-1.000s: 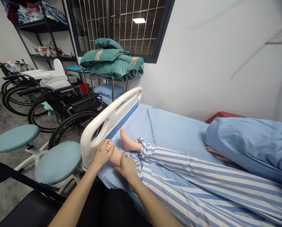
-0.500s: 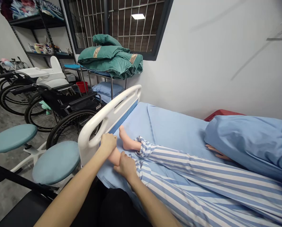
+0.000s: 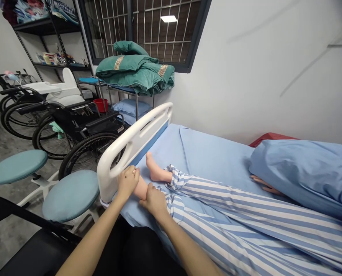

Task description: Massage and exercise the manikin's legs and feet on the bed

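A patient manikin lies on the hospital bed in blue-and-white striped pyjamas [image 3: 231, 207], its head and chest hidden under a blue cover [image 3: 303, 172]. My left hand [image 3: 127, 181] wraps the toes of the manikin's nearer bare foot [image 3: 140, 188]. My right hand [image 3: 155, 201] grips that leg at the ankle, just below the trouser cuff. The other bare foot [image 3: 156, 172] rests on the blue sheet [image 3: 205, 153], untouched, close beyond my hands. A manikin hand [image 3: 264, 184] shows at the edge of the cover.
The white bed footboard [image 3: 125, 153] stands just left of my hands. Two round teal stools [image 3: 70, 195] and several wheelchairs [image 3: 73, 130] stand beyond it. Further back are a shelf rack [image 3: 50, 38], a metal cart with green quilts [image 3: 133, 73], and a red bucket [image 3: 100, 104].
My left hand has shifted on the toes and closed further around them. My right hand stays at the ankle. The view has moved slightly.
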Motion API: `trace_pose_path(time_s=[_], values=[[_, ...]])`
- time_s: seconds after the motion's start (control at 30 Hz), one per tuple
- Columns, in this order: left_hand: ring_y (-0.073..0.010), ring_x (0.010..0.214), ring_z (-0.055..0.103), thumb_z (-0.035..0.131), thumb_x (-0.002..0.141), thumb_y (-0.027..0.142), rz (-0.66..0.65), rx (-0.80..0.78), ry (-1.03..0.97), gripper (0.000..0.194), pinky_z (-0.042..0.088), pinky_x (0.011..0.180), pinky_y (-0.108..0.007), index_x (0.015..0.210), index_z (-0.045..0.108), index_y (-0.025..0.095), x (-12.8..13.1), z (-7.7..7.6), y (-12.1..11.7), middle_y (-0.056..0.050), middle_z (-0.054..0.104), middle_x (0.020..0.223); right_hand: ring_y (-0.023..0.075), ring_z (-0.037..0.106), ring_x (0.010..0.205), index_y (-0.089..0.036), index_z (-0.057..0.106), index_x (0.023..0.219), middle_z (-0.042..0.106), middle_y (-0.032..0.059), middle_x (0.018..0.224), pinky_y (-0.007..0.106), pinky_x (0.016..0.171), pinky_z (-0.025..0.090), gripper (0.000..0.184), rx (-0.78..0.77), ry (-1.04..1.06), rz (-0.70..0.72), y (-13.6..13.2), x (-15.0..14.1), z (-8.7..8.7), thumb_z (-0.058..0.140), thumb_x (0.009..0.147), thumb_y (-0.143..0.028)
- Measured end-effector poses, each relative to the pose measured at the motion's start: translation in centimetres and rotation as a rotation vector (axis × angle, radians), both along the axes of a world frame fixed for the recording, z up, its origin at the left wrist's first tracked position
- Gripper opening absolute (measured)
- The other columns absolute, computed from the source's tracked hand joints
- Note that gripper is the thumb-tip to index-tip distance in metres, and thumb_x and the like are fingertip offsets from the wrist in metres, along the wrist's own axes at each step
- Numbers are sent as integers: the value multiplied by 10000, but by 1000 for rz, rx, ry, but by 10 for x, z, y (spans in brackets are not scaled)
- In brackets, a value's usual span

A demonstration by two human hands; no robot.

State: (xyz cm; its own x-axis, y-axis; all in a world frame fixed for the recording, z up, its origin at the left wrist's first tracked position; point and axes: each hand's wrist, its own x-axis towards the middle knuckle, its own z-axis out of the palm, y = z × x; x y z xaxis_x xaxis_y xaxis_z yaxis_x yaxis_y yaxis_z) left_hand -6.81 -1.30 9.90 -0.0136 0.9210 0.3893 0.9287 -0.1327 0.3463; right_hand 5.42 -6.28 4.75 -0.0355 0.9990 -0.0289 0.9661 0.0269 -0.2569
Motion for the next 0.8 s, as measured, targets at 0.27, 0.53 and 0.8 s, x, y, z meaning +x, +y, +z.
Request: trace_pose_path(time_s=[0.27,0.53,0.8], values=[[-145,809,576,346,889,356,-99,108,-112,294,395,687,-244,974,584,207,-6,-10,-13,-42,619,905,261,618,778,-156,440,972,626,116,873,311,624,408,429,-23,-3,-1,-2,-1,1,625,635,-347],[-207,822,578,305,888,286,-92,4,309,317,386,603,-268,954,597,182,-5,14,-16,-95,613,878,268,623,756,-159,447,962,631,105,859,315,612,420,451,-18,-4,-8,-1,-2,2,644,606,-352],[-222,785,613,389,859,221,-309,-294,535,309,388,677,-302,799,670,108,19,38,11,-165,648,750,266,623,734,-153,440,945,622,112,848,317,592,412,396,-11,-11,12,-1,-1,2,613,631,-320]])
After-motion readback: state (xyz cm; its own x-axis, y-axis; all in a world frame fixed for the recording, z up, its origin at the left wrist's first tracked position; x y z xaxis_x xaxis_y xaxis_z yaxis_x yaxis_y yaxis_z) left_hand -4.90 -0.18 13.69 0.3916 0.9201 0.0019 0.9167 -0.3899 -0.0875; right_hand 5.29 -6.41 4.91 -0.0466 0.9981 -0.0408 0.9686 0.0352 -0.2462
